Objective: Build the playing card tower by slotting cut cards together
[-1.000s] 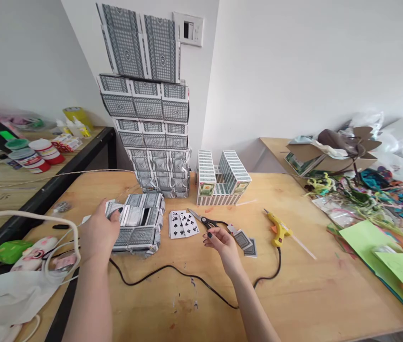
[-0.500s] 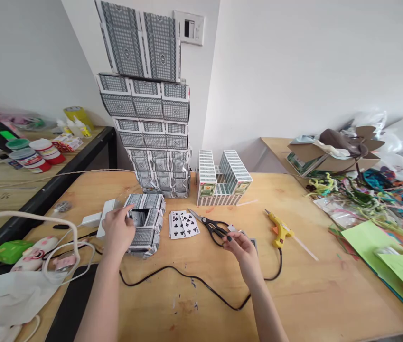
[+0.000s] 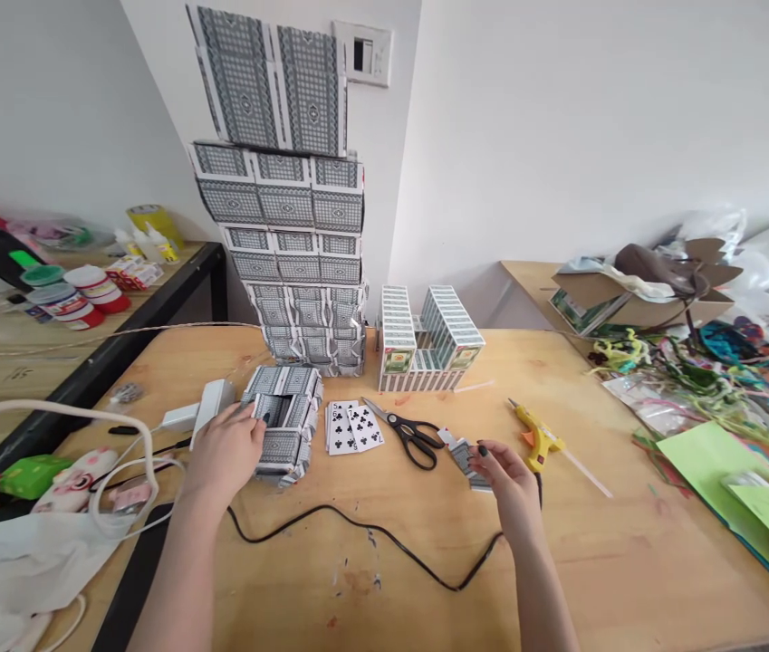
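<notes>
My left hand (image 3: 229,445) is closed over the left side of a small box made of grey-backed playing cards (image 3: 282,444), its fingertips at the opening on top. My right hand (image 3: 510,471) has thumb and fingers pinched together at the edge of a stack of grey-backed cards (image 3: 466,457); whether anything is between the fingertips cannot be made out. Black-handled scissors (image 3: 411,433) lie with blades apart left of that stack. Between box and scissors are face-up club cards (image 3: 353,427). A yellow hot glue gun (image 3: 534,435) with a glue stick lies just beyond my right hand.
A tall playing-card tower (image 3: 306,254) stands at the back, beside a U-shaped green-and-white card structure (image 3: 425,349). A black cord (image 3: 357,525) crosses the tabletop. White adapters and cables (image 3: 211,407) are at left; green paper (image 3: 724,489) and craft scraps at right.
My right hand has moved right, away from the scissors, uncovering the card stack. My left hand has shifted slightly right and lower on the card box, its fingers now flatter over the edge.
</notes>
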`<state>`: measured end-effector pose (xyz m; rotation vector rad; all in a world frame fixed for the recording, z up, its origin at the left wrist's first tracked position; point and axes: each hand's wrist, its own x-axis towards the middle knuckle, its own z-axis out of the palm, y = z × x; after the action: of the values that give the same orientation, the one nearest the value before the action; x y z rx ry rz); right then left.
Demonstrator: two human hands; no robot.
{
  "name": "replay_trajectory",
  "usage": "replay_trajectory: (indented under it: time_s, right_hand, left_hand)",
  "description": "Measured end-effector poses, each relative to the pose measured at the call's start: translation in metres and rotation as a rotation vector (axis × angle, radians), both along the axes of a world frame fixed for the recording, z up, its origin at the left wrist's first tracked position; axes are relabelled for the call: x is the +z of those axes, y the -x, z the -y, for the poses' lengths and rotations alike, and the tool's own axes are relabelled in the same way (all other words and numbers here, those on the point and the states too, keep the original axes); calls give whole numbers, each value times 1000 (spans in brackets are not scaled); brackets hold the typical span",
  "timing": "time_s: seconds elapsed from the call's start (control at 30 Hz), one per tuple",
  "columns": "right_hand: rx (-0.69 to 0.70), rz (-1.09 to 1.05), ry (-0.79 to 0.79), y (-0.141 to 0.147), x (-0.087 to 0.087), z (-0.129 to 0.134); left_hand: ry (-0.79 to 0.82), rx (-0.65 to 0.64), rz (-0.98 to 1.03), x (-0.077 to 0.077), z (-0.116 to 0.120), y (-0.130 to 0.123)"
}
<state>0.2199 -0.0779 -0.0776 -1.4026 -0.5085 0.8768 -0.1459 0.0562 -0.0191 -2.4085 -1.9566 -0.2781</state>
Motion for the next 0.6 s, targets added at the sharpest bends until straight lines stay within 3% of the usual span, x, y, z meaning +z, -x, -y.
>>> replay_trajectory:
  time_s: [0.13, 0.27, 0.37, 0.5, 0.6]
  right_hand:
    - [-27, 1, -13, -7, -1, 1]
    - [-55, -20, -18, -14, -2, 3]
    - [-51, -26, -12, -14, -3, 4]
    - [-31, -21, 4, -11, -3, 5]
    - [-27, -19, 6, -12, -4, 5]
  left_hand:
    - [-94, 56, 222, -4, -2, 1]
    - [-79, 44, 370, 0, -6, -1]
    - [-7, 84, 376, 4, -11, -3]
    - [145, 272, 300, 9, -21, -5]
    - [222, 284, 242, 13, -28, -4]
